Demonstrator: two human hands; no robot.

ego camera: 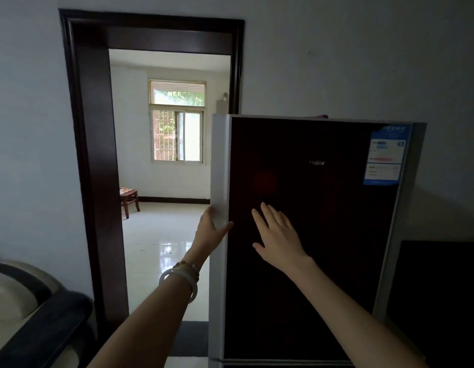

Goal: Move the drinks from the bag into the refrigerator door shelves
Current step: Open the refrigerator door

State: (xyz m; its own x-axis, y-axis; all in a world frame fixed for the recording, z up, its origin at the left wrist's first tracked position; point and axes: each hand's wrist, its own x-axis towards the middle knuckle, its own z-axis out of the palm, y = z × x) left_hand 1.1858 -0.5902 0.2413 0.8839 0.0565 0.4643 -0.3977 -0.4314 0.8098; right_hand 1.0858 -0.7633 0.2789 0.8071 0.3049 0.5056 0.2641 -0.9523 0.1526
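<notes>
Left hand (214,230) grips the refrigerator door (326,208) edge; right hand (277,236) lies flat against its front.

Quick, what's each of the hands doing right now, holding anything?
Left hand: grips the left edge of the refrigerator door, thumb on the front.
Right hand: open, fingers straight, against the door's front, holding nothing.

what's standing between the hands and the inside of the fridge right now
The dark glossy refrigerator door itself, which looks shut, so its shelves are hidden. The left hand grips its pale left edge and the right hand lies flat on its front. No bag or drinks show.
</notes>
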